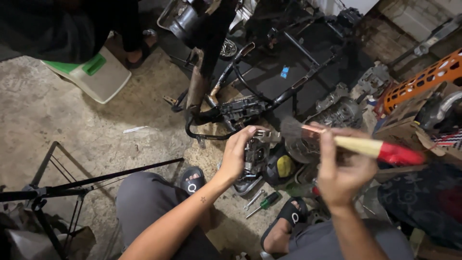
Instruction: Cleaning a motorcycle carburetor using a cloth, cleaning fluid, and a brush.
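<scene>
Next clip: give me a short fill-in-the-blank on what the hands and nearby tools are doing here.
1. The right hand holds a ____ with a red-tipped wooden handle.
2. The left hand grips a small metal ____ part.
3. The screwdriver on the floor has a ____ handle.
4. Both feet wear black ____.

Missing words: brush; engine; green; sandals

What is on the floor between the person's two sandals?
A wrench and a green-handled screwdriver lie on the concrete floor between the left sandal and right sandal, seen in the head view.
</scene>
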